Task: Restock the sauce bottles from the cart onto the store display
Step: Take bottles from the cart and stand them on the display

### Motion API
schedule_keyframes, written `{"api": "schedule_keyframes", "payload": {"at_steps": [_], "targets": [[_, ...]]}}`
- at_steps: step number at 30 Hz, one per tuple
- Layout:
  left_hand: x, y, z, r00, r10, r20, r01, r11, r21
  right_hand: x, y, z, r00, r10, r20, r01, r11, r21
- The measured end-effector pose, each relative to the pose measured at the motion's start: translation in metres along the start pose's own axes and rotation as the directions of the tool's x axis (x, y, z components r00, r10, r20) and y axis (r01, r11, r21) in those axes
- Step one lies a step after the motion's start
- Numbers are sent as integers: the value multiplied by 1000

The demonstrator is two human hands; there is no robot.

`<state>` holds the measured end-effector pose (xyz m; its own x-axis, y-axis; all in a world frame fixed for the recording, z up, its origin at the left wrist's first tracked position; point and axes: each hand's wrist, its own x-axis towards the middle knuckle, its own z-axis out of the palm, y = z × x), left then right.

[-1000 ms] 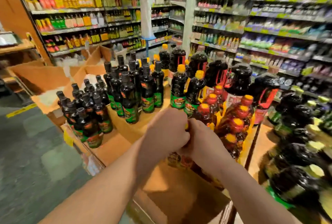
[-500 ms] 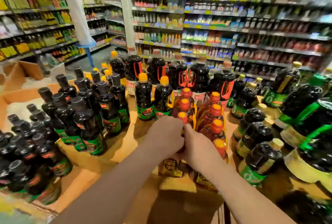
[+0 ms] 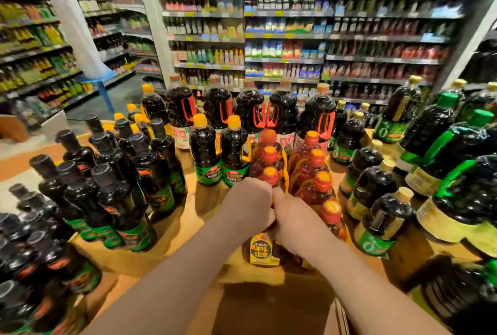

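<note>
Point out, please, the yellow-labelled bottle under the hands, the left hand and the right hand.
yellow-labelled bottle [image 3: 260, 251]: head view, on its yellow label.
left hand [image 3: 248, 204]: head view, back of hand.
right hand [image 3: 294, 223]: head view, back of hand.

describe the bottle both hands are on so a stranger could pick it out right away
Start at the wooden display stand crowded with dark sauce bottles. In its middle run two rows of reddish bottles with orange-red caps. Yours is the front bottle of the left row, the only one under two hands, yellow label showing below them.
</note>
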<state>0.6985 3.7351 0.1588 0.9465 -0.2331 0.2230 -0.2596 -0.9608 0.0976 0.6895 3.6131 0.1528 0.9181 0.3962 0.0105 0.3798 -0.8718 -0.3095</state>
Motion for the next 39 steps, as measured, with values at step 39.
{"api": "schedule_keyframes", "payload": {"at_steps": [39], "targets": [[-250, 83, -97, 506, -818, -272, 862, 483, 152, -121, -121, -19, 514, -856, 53, 853, 517, 74]]}}
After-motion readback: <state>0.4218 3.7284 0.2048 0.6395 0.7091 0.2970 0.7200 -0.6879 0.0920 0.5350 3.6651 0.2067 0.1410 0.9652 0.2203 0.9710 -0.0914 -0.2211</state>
